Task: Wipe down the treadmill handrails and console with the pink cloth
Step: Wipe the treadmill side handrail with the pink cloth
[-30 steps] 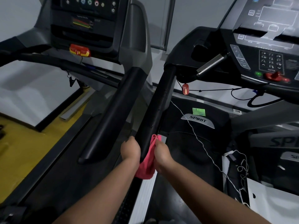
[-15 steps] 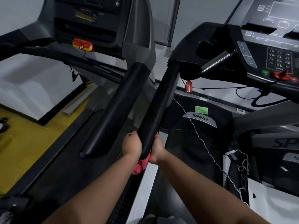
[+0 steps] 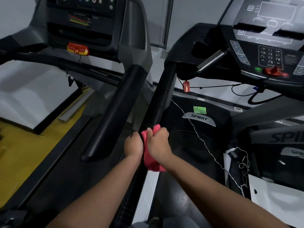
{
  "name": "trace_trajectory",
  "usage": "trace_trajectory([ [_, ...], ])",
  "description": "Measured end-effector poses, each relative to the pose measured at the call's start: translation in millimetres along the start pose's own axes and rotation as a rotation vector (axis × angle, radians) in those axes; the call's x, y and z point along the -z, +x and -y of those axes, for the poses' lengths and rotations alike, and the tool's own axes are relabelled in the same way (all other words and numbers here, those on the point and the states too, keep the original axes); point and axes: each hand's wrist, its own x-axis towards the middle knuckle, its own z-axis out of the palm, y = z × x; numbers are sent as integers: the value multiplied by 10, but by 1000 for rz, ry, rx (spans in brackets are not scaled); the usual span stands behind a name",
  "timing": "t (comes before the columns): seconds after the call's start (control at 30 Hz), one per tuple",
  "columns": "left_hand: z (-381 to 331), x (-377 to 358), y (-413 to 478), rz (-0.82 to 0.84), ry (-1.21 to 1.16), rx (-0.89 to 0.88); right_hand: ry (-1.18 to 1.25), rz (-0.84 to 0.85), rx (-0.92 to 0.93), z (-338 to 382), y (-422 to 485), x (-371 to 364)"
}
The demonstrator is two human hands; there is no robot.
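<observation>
A pink cloth [image 3: 152, 159] is wrapped over the near end of the black left handrail [image 3: 162, 96] of the right-hand treadmill. My right hand [image 3: 158, 142] grips the cloth from the right side, fingers curled over its top. On the rail's left side, my left hand [image 3: 133, 144] clasps the cloth-covered end; its fingers are hidden behind the rail. The rail's tip is hidden under the cloth and hands. That treadmill's console [image 3: 269, 46], with keypad and red stop button, sits at the upper right.
A second treadmill stands on the left, its black handrail [image 3: 115, 112] running close beside the one I hold, its console [image 3: 82, 18] above. A red safety key [image 3: 186, 86] hangs on a cord. A white cable [image 3: 205, 145] crosses the belt; yellow floor lies left.
Both hands and the cloth slid up the rail half a second ago, then came back down to its near end. More of the pink cloth now shows above and below my right hand.
</observation>
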Motion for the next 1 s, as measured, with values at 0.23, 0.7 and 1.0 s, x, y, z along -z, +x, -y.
trace_trajectory([
  [0.23,11,2,-2,-13,-14,8,352,-18,-262,111,246,27],
  [0.7,28,-7,11,-16,11,-5,420,-147,-318,95,206,-57],
  [1.0,2,-8,61,-11,140,-35,476,-101,-277,-66,-33,-273],
])
